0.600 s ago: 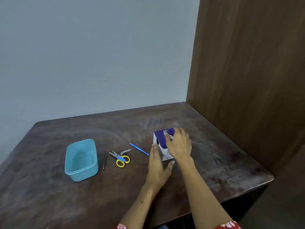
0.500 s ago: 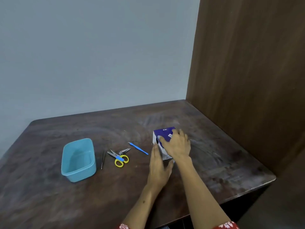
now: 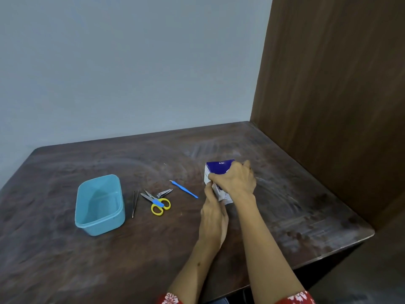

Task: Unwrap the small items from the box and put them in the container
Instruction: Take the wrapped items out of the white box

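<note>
The task looks barely begun: the blue container (image 3: 99,205) sits bare on the counter (image 3: 65,260), well apart from the box (image 3: 217,170). The right hand (image 3: 235,181) curls its grip over the box's top, while the left hand (image 3: 213,213) rests straight fingers against its near side. No wrapped items show. The hands cover much of the box, so I cannot tell whether it is open.

container (image 3: 99,205) left | scissors (image 3: 158,202) between | box (image 3: 215,178) right
</note>
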Motion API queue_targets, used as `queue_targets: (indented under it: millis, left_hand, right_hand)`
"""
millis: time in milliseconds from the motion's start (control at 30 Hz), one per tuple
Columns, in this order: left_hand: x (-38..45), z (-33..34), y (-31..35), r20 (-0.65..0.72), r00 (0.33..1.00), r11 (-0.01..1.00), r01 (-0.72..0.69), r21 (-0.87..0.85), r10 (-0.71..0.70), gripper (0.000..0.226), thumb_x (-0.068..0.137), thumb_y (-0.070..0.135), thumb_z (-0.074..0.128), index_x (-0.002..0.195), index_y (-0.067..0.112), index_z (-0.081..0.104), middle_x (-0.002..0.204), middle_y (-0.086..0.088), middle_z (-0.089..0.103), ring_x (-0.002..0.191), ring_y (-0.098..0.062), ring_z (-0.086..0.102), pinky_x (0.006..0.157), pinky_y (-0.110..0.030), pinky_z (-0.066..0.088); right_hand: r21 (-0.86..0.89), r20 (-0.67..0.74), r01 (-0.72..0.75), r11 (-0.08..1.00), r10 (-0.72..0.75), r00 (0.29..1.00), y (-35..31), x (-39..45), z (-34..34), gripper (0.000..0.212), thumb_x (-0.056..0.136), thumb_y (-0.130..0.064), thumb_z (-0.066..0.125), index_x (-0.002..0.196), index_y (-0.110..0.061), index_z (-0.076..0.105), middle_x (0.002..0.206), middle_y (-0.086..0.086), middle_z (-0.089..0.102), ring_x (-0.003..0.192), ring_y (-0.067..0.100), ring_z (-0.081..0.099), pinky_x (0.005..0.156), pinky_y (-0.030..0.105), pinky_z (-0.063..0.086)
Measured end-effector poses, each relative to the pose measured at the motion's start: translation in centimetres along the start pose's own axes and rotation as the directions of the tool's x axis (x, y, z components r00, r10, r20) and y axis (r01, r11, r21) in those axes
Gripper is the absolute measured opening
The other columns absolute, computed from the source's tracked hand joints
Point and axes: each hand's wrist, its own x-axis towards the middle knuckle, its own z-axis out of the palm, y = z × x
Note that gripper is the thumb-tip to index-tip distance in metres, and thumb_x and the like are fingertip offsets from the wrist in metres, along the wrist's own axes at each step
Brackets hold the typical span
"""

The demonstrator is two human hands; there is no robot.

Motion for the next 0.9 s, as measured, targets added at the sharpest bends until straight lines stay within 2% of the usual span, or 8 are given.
queue_targets:
  millis: [100, 167, 267, 367, 467, 567, 633, 900]
  left_hand:
    - [0.1, 0.0, 0.1, 0.000, 1.000, 1.000, -0.015, 0.022, 0.015, 0.045, 0.094, 0.007, 0.039, 0.134, 0.028, 0.031, 0.117, 0.002, 0.060, 0.091, -0.011, 0.060, 0.071, -0.005, 0.039]
    - [0.0, -0.1, 0.4, 0.029, 0.999, 0.996, -0.044, 0.072, 0.042, 0.052, 0.093, 0.001, 0.038, 0.134, 0.033, 0.033, 0.134, -0.001, 0.051, 0.105, -0.017, 0.060, 0.082, -0.010, 0.043]
    - [-0.1, 0.1, 0.2, 0.065, 0.994, 0.982, -0.101, 0.161, 0.091, 0.062, 0.090, -0.004, 0.037, 0.126, 0.045, 0.027, 0.152, -0.006, 0.028, 0.114, -0.029, 0.057, 0.094, -0.039, 0.048]
    - [0.1, 0.4, -0.3, 0.062, 0.992, 0.965, -0.124, 0.233, 0.112, 0.059, 0.088, -0.006, 0.036, 0.129, 0.036, 0.033, 0.155, -0.008, 0.020, 0.124, -0.031, 0.050, 0.095, -0.042, 0.047]
    - [0.0, 0.4, -0.2, 0.055, 0.993, 0.961, -0.119, 0.249, 0.108, 0.052, 0.089, -0.005, 0.037, 0.129, 0.029, 0.039, 0.155, -0.010, 0.020, 0.126, -0.033, 0.047, 0.095, -0.041, 0.046]
    - [0.0, 0.2, 0.2, 0.046, 0.993, 0.958, -0.118, 0.263, 0.109, 0.049, 0.091, -0.003, 0.038, 0.131, 0.023, 0.042, 0.154, -0.013, 0.021, 0.127, -0.035, 0.045, 0.094, -0.042, 0.045]
    - [0.0, 0.1, 0.1, 0.043, 0.991, 0.955, -0.135, 0.263, 0.128, 0.050, 0.090, -0.005, 0.038, 0.132, 0.022, 0.042, 0.153, -0.015, 0.023, 0.128, -0.035, 0.044, 0.095, -0.043, 0.045]
    - [-0.1, 0.1, -0.1, 0.044, 0.982, 0.945, -0.187, 0.267, 0.182, 0.049, 0.088, -0.004, 0.037, 0.128, 0.023, 0.044, 0.151, -0.018, 0.028, 0.130, -0.035, 0.042, 0.093, -0.039, 0.045]
  right_hand:
    - [0.119, 0.027, -0.021, 0.993, 0.018, 0.999, 0.0, 0.4, -0.9, 0.065, 0.063, -0.060, 0.068, 0.106, -0.011, 0.061, 0.114, 0.007, 0.057, 0.105, 0.029, 0.056, 0.072, 0.033, 0.050]
    - [0.242, 0.074, -0.044, 0.969, 0.026, 0.997, -0.1, 0.8, -2.2, 0.051, 0.068, -0.061, 0.061, 0.083, -0.013, 0.063, 0.091, 0.003, 0.064, 0.091, 0.025, 0.060, 0.056, 0.026, 0.038]
    - [0.400, 0.144, -0.101, 0.911, 0.047, 0.988, 0.0, 1.6, -4.6, 0.045, 0.076, -0.055, 0.056, 0.076, -0.012, 0.067, 0.080, 0.002, 0.063, 0.084, 0.021, 0.056, 0.067, 0.031, 0.041]
    - [0.548, 0.216, -0.205, 0.811, 0.100, 0.971, 0.7, 2.6, -5.8, 0.042, 0.073, -0.051, 0.060, 0.076, -0.010, 0.064, 0.093, 0.011, 0.069, 0.090, 0.029, 0.064, 0.080, 0.039, 0.050]
    - [0.639, 0.086, -0.218, 0.737, 0.214, 0.973, 1.3, 3.2, -6.6, 0.034, 0.075, -0.046, 0.064, 0.070, -0.012, 0.062, 0.098, 0.012, 0.069, 0.091, 0.032, 0.065, 0.086, 0.047, 0.053]
    - [0.556, -0.220, -0.158, 0.816, 0.327, 0.919, 2.1, 3.6, -7.3, 0.020, 0.081, -0.035, 0.064, 0.087, -0.017, 0.069, 0.105, 0.009, 0.068, 0.098, 0.031, 0.062, 0.084, 0.037, 0.047]
    - [0.511, -0.315, -0.163, 0.844, 0.360, 0.878, 3.0, 3.8, -7.1, 0.015, 0.085, -0.027, 0.062, 0.095, -0.017, 0.069, 0.110, 0.011, 0.067, 0.103, 0.033, 0.060, 0.083, 0.037, 0.045]
    - [0.194, -0.197, -0.333, 0.923, 0.369, 0.908, 6.2, 4.4, -3.3, 0.026, 0.089, -0.022, 0.059, 0.110, -0.007, 0.066, 0.118, 0.020, 0.061, 0.110, 0.038, 0.055, 0.088, 0.043, 0.046]
